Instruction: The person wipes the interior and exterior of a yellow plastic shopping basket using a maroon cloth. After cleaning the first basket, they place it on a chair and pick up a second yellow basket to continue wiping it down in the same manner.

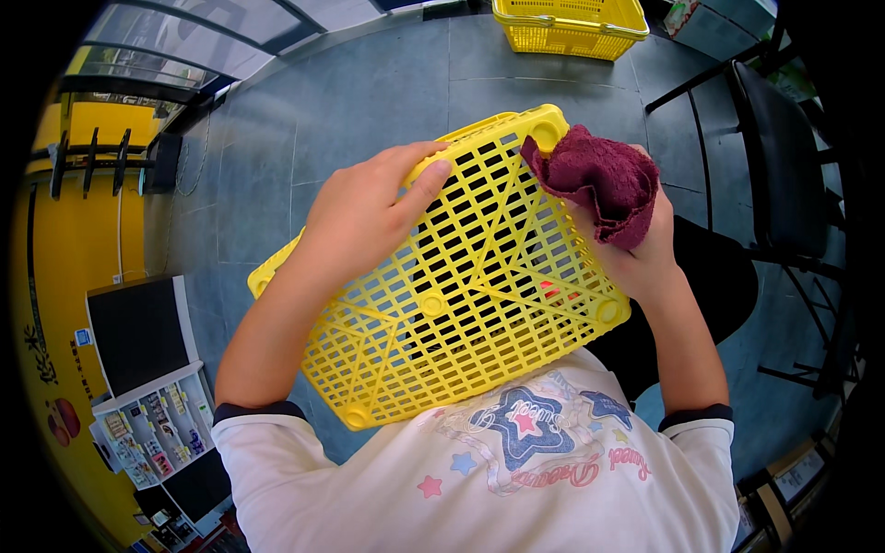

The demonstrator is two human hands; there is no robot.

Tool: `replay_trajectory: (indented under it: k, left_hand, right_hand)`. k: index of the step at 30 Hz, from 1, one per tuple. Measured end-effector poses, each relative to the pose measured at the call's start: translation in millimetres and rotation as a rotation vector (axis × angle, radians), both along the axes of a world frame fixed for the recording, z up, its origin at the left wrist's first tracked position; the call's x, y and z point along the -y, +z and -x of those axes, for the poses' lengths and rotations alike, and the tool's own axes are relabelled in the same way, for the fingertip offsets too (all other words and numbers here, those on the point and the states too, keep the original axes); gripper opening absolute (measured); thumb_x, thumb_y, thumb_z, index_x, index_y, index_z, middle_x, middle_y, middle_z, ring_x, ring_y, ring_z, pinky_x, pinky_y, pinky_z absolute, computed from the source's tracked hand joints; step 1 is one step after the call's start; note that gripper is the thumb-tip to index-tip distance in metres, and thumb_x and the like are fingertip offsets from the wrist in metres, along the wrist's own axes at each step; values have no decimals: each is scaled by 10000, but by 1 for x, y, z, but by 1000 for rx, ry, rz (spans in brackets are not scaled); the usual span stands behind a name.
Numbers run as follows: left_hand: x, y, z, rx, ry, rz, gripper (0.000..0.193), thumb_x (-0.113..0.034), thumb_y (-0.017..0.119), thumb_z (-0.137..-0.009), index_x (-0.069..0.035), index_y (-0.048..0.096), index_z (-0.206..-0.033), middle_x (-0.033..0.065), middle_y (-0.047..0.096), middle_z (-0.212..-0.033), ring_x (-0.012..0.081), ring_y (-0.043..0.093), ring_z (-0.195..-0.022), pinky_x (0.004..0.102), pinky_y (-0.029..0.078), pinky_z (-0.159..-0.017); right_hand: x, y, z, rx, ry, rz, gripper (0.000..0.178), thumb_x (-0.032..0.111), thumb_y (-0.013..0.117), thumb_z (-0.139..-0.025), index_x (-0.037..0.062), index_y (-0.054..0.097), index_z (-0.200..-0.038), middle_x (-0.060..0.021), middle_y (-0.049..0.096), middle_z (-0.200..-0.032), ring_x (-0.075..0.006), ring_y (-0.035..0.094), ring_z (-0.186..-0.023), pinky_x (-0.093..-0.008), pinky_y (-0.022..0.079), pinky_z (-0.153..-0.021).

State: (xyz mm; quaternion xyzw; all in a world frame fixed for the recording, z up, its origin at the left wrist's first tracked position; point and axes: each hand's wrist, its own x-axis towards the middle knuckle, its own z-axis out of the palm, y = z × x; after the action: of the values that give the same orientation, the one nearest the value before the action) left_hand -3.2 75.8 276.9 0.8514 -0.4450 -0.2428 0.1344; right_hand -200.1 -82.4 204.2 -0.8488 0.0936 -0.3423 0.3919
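A yellow plastic shopping basket [430,305] is tilted in front of my chest, its slatted bottom with round corner feet facing me. My left hand [364,207] grips the basket's upper edge, with the thumb lying over the bottom side and the other fingers mostly hidden behind the rim. At the upper right corner, my right hand [650,253] holds a crumpled maroon cloth [599,180] against the basket. The cloth covers most of that hand's fingers.
Another yellow basket [562,39] with metal handles stands on the grey tiled floor [369,88] ahead. To the right is a black chair [784,166], with boxes [800,479] at the lower right. A white shelf [157,424] of small goods lines the yellow wall at left.
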Motion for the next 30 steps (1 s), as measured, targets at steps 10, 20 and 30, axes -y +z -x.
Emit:
replay_trajectory:
  k: [10,20,30]
  left_hand:
    - [-1,-1,-1,0,-8,12,398,-387,440,-972,-127,599,-1228,106,670,-1079,251,642,-975,328,469,-848]
    - [-3,-3,-1,17,-8,14,401,-389,443,-972,-120,597,-1227,109,668,-1084,254,642,-979,330,471,-852]
    - [-3,-4,-2,48,-17,10,400,-397,440,-972,-133,602,-1224,106,669,-1086,257,642,-979,329,472,-848]
  right_hand:
    - [-7,10,7,-101,75,296,379,151,799,-584,91,668,-934,-53,639,-998,-307,545,-1025,-415,435,-872]
    - [-28,15,5,-32,226,316,391,237,783,-551,92,676,-898,-48,636,-947,-276,580,-954,-418,455,-845]
    - [-5,15,5,-30,189,289,334,156,783,-591,41,667,-882,-71,627,-901,-285,577,-906,-393,477,-803]
